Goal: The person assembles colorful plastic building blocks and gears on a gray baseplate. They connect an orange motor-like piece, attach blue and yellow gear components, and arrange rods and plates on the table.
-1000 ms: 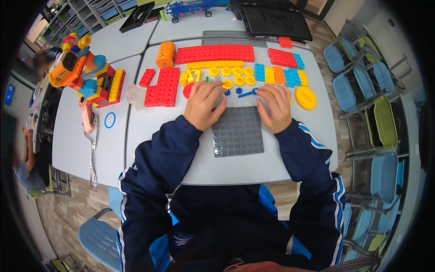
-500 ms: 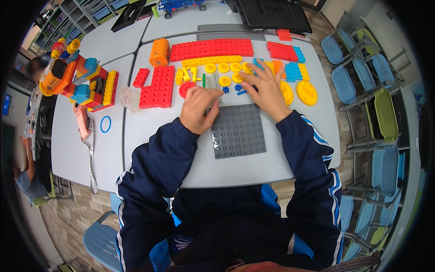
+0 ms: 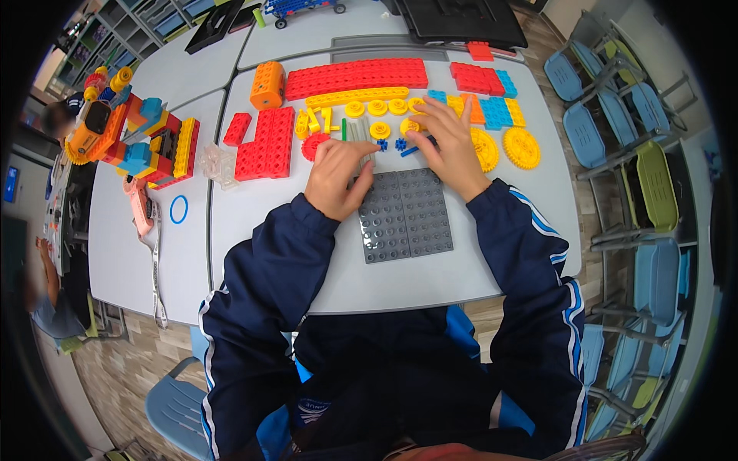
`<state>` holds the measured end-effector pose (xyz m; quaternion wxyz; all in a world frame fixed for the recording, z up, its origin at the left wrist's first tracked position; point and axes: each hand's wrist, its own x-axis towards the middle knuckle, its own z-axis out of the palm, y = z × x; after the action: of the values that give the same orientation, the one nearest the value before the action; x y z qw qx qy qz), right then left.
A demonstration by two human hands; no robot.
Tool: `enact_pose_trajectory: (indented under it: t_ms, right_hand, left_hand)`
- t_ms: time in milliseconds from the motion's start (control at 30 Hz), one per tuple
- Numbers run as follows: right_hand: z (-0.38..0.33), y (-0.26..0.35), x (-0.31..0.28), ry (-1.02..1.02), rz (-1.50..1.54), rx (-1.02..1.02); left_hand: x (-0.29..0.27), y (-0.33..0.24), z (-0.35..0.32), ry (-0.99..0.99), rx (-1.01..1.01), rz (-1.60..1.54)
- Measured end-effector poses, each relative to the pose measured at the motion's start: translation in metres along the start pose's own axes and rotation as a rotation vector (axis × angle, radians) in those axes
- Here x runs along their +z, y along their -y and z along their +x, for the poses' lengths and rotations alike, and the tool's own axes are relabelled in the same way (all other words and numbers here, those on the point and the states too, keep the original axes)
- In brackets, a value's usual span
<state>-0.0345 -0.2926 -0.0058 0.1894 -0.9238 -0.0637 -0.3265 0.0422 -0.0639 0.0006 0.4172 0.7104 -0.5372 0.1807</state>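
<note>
My left hand (image 3: 337,178) rests over the near ends of the grey axles (image 3: 359,132), thumb and index finger apart, other fingers curled. Just beyond its index fingertip sits a small blue connector (image 3: 382,144). My right hand (image 3: 453,151) has thumb and index finger at the sides of a small yellow wheel (image 3: 409,126), its other fingers spread over the parts behind. Beneath that hand lies a blue axle (image 3: 410,152), beside another small blue connector (image 3: 400,144). Close in front of both hands are dark grey studded plates (image 3: 406,217), side by side.
Red bricks (image 3: 357,78), a yellow beam (image 3: 357,97) and an orange block (image 3: 267,84) stand farther back. Large yellow gears (image 3: 522,148) lie right. A built brick model (image 3: 146,138), clear plastic bag (image 3: 220,167), pink strap holder (image 3: 139,206) and blue ring (image 3: 179,209) are left.
The small yellow wheel at my right hand has shifted slightly right, away from the other wheels. My left index finger has moved slightly; the view has tilted a little.
</note>
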Motion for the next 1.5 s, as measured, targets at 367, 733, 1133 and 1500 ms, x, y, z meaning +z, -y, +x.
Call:
enact_pose_trajectory:
  t_ms: [367,733,1133,1500]
  right_hand:
    - [-0.013,0.039,-0.013,0.087,0.528,0.008]
    - [-0.016,-0.012,-0.024,0.186,-0.151,-0.077]
    - [-0.006,0.025,-0.042,0.067,0.163,-0.303]
    - [-0.008,0.026,-0.050,0.118,0.072,-0.337]
  left_hand:
    - [0.001,-0.004,-0.003,0.108,-0.006,-0.197]
    - [0.001,-0.006,0.003,0.000,0.008,-0.156]
    - [0.000,-0.008,0.001,-0.012,-0.007,-0.126]
    - [0.002,-0.006,0.001,-0.012,-0.002,-0.124]
